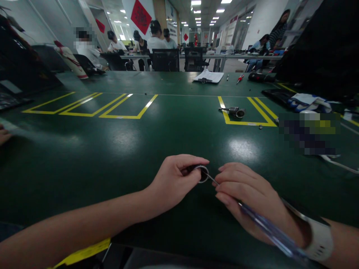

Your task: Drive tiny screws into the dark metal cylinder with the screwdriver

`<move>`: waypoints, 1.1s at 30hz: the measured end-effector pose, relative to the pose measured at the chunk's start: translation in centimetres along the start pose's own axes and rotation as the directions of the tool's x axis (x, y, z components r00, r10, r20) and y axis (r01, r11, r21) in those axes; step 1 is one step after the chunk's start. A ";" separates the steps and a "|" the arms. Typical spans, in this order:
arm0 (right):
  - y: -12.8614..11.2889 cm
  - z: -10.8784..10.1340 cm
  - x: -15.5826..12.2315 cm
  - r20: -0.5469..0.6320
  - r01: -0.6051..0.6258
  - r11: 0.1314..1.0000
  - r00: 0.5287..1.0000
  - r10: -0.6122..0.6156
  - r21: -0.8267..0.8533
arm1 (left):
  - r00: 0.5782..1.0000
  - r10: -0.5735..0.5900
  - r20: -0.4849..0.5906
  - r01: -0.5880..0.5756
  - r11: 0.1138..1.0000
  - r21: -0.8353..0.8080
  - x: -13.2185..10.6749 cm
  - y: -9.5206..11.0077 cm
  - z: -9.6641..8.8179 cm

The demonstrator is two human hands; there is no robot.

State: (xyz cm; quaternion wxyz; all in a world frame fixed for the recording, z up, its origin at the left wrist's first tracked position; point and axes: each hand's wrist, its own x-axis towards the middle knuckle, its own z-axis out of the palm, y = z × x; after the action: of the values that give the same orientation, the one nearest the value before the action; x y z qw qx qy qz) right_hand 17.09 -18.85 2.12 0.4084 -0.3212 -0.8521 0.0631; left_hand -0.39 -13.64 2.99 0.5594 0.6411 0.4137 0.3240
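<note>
My left hand (176, 181) pinches a small round metal part (206, 174) with a ring-shaped opening, just above the green table. Much of that part is hidden behind the fingers. My right hand (246, 198) is closed round a slim screwdriver (269, 224) with a clear, purplish handle. Its thin metal shaft points left, and the tip reaches the ring's opening; whether it touches the inside I cannot tell. Farther back, a similar metal part (235, 111) with a thin stem and a ring end lies across a yellow tape line.
A small metal piece (260, 127) lies near the yellow tape (244, 123). Behind are a clipboard with papers (209, 76), a pen (227, 77) and a red tool (240, 78). White-and-blue cloth (310, 101) and a white cable (342, 164) are at right. Another person's hand (4, 135) shows at left.
</note>
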 end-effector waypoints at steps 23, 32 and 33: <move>2.7 0.1 0.2 0.220 -0.718 0.611 0.689 0.690 0.333 | 0.991 -0.110 0.070 0.126 0.949 -0.290 1.0 -0.3 -1.7; 1.4 -0.1 0.0 0.142 -0.436 0.897 0.895 0.423 0.071 | 0.993 -0.119 0.025 0.120 0.920 -0.373 0.8 -0.2 -1.4; 1.3 -0.2 0.0 0.113 -0.400 0.913 0.913 0.391 0.072 | 0.992 -0.121 0.022 0.121 0.927 -0.356 0.9 -0.2 -1.4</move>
State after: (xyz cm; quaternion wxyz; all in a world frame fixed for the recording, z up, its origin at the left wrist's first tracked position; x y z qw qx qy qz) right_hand 17.86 -17.91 1.75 0.3605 -0.4643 -0.7840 0.1997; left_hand -1.29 -12.23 2.99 0.6852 0.5023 0.3869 0.3586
